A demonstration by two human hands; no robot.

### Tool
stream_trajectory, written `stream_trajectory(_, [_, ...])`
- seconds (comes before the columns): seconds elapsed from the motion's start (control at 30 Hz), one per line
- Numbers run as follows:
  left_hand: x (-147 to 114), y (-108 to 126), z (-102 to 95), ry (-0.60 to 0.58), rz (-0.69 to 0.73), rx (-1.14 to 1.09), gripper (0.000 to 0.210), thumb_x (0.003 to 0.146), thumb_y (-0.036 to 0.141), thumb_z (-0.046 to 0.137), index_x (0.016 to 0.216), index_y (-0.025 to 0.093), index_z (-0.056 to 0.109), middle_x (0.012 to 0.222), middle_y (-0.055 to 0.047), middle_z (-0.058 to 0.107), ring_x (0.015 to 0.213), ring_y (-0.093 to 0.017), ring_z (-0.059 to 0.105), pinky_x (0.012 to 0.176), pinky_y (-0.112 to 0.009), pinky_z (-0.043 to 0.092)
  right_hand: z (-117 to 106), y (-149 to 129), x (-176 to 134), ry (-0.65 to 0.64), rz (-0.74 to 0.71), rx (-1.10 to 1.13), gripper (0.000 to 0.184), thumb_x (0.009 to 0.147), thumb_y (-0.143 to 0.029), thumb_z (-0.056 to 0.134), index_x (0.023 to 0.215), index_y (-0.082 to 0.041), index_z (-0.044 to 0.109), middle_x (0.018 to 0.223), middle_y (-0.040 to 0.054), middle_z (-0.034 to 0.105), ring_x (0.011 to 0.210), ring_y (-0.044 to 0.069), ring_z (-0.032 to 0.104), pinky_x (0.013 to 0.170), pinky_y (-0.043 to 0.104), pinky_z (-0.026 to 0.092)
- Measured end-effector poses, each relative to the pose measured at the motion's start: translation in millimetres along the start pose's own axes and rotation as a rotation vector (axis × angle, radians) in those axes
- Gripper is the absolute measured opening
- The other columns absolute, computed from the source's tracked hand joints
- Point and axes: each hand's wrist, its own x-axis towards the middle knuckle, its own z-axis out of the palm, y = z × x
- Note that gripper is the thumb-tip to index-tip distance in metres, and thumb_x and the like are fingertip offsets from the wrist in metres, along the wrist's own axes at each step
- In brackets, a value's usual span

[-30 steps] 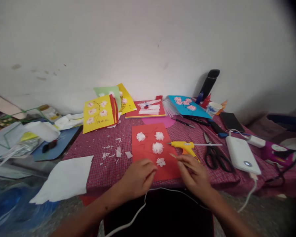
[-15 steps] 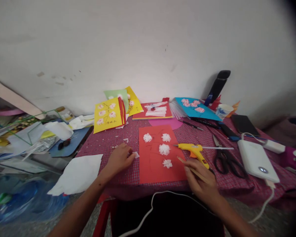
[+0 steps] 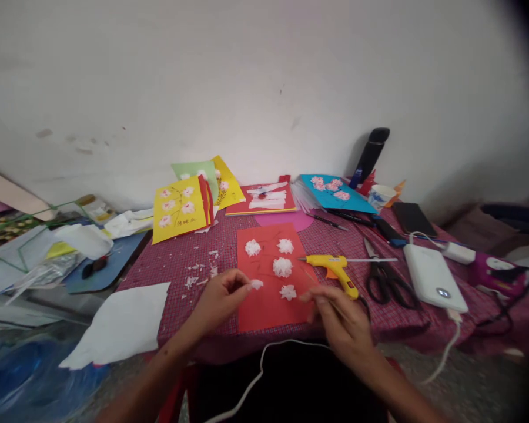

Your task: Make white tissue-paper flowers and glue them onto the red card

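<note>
A red card (image 3: 264, 311) lies on the checked tablecloth, bearing several white paper flowers (image 3: 283, 267) and faint drawn branches. Over the card's left edge, my left hand (image 3: 220, 296) pinches a small piece of white paper (image 3: 256, 284) between thumb and fingertips. My right hand (image 3: 341, 320) is at the card's right edge, fingers closed round a thin wooden stick (image 3: 311, 277) that points up and left towards the flowers. Just above that hand lies a yellow glue gun (image 3: 328, 261) with a clear glue stick in its back, its nozzle reaching over the card.
Black-handled scissors (image 3: 385, 282) and a white power bank (image 3: 434, 277) lie to the right. Paper scraps (image 3: 194, 279) and a white sheet (image 3: 119, 323) are on the left. Yellow (image 3: 180, 211) and blue (image 3: 357, 202) flower cards stand behind, near a paper cup (image 3: 381, 195). A white cable (image 3: 264, 370) crosses in front.
My left hand has brought the white paper piece from beside the red card to over its left edge. My right hand has shifted with the stick, its fingers adjusting their grip. The view has turned slightly right.
</note>
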Motion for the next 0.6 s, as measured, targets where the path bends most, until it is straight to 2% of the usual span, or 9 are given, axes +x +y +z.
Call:
stream_trajectory(0.07, [-5.4, 10.3, 16.7, -0.015, 0.051, -0.017, 0.015, 0.09, 0.034, 0.063, 0.084, 0.019, 0.065, 0.08, -0.001, 0.068, 0.074, -0.015, 0.061, 0.07, -0.026, 0.047, 11.0, -10.9, 4.5, -0.065, 0.027, 0.0, 0.014, 0.1, -0.024, 0.054, 0.111, -0.025, 0.062, 0.1, 0.0046, 0.073, 0.084, 0.018, 0.07, 0.076, 0.03, 0.056])
stream_trajectory(0.13, [-9.6, 18.9, 31.0, -0.041, 0.105, -0.028, 0.012, 0.091, 0.029, 0.061, 0.087, 0.019, 0.067, 0.084, -0.002, 0.07, 0.078, -0.016, 0.063, 0.073, -0.027, 0.048, 20.9, -16.7, 10.1, -0.119, 0.071, 0.023, 0.016, 0.095, -0.028, 0.063, 0.11, -0.024, 0.061, 0.105, 0.0052, 0.071, 0.094, 0.02, 0.068, 0.083, 0.032, 0.055])
stream_trajectory(0.27, [-12.8, 24.8, 46.9, -0.079, 0.111, -0.17, 0.008, 0.09, 0.025, 0.062, 0.089, 0.019, 0.067, 0.088, -0.003, 0.071, 0.082, -0.016, 0.065, 0.078, -0.029, 0.049, 30.1, -16.8, 15.7, -0.13, 0.155, 0.133, 0.01, 0.095, -0.03, 0.064, 0.096, -0.023, 0.056, 0.088, 0.0006, 0.065, 0.078, 0.016, 0.062, 0.073, 0.029, 0.052])
stream_trajectory(0.3, [-12.5, 23.7, 48.4, -0.109, 0.079, -0.268, 0.007, 0.088, 0.024, 0.065, 0.093, 0.019, 0.067, 0.091, -0.003, 0.071, 0.085, -0.016, 0.065, 0.081, -0.029, 0.049, 29.6, -16.3, 15.4, -0.132, 0.161, 0.149, 0.009, 0.096, -0.029, 0.062, 0.095, -0.024, 0.055, 0.086, 0.0, 0.064, 0.077, 0.016, 0.061, 0.073, 0.029, 0.051])
stream_trajectory(0.4, [-10.2, 18.1, 50.1, -0.273, -0.049, -0.586, 0.027, 0.082, 0.021, 0.071, 0.108, 0.019, 0.066, 0.104, -0.005, 0.071, 0.094, -0.018, 0.065, 0.085, -0.031, 0.05, 24.1, -17.1, 13.6, -0.166, 0.146, 0.15, 0.006, 0.096, -0.026, 0.06, 0.097, -0.024, 0.054, 0.087, 0.0, 0.063, 0.079, 0.016, 0.061, 0.074, 0.029, 0.051])
stream_trajectory(0.47, [-8.3, 15.9, 51.4, -0.325, -0.105, -0.66, 0.027, 0.08, 0.022, 0.073, 0.105, 0.017, 0.068, 0.102, -0.006, 0.071, 0.091, -0.018, 0.065, 0.084, -0.03, 0.049, 20.3, -19.5, 13.4, -0.188, 0.129, 0.118, 0.006, 0.096, -0.024, 0.059, 0.098, -0.023, 0.054, 0.088, 0.0007, 0.063, 0.081, 0.017, 0.062, 0.075, 0.029, 0.051])
stream_trajectory(0.6, [-5.2, 18.7, 57.8, -0.2, -0.11, -0.563, 0.014, 0.081, 0.027, 0.075, 0.083, 0.015, 0.068, 0.083, -0.003, 0.069, 0.078, -0.014, 0.061, 0.077, -0.028, 0.047, 18.2, -22.2, 14.4, -0.191, 0.094, 0.037, 0.004, 0.095, -0.023, 0.06, 0.096, -0.023, 0.056, 0.086, 0.0012, 0.063, 0.079, 0.016, 0.062, 0.073, 0.029, 0.052])
